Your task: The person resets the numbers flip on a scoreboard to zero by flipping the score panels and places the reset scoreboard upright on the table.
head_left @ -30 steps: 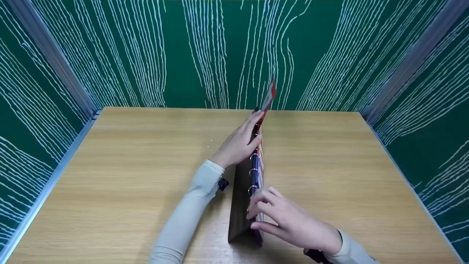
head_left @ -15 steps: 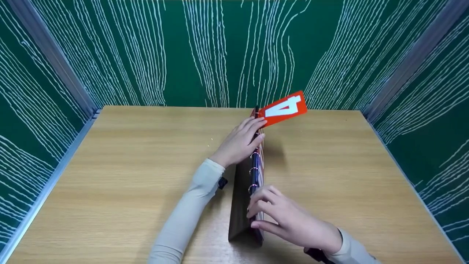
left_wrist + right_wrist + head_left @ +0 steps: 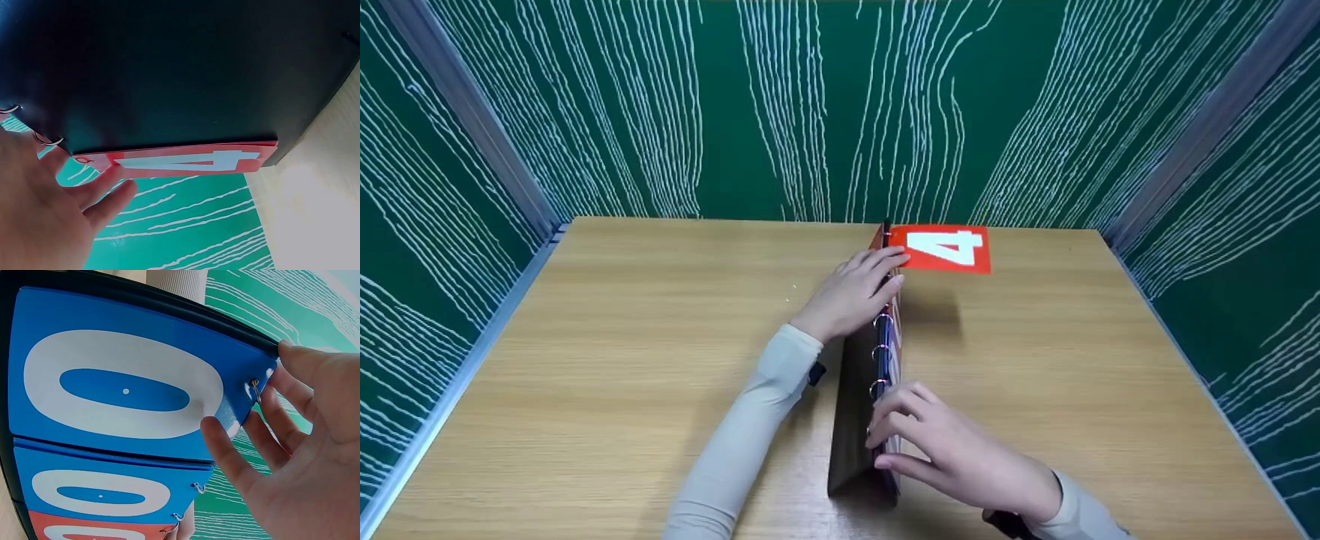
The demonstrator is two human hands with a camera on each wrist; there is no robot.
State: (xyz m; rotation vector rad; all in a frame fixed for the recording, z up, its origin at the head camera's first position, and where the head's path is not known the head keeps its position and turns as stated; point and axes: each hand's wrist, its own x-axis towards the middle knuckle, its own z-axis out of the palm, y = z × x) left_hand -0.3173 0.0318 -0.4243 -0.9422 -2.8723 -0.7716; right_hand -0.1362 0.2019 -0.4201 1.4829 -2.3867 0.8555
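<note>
A black flip scoreboard (image 3: 855, 420) stands like a tent, its ringed top edge running away from me. At its far end a red card (image 3: 945, 249) with a white 4 sticks out to the right. My left hand (image 3: 851, 292) rests over the top there, straight fingers touching the card's ringed end; the left wrist view shows the black panel (image 3: 185, 73) beside it. My right hand (image 3: 952, 450) grips the near end of the top edge with bent fingers. The right wrist view shows a blue card (image 3: 84, 422) with a white 0 and metal rings (image 3: 255, 390).
The scoreboard stands on a wooden table (image 3: 660, 315). Green walls (image 3: 720, 112) with white wavy lines rise behind and at both sides. A smaller blue 0 card (image 3: 101, 496) and a red 0 card (image 3: 42, 520) hang farther along the board.
The red 4 card has swung over the rings from nearly upright down to the right, now sticking out roughly level. Both hands have stayed almost in place.
</note>
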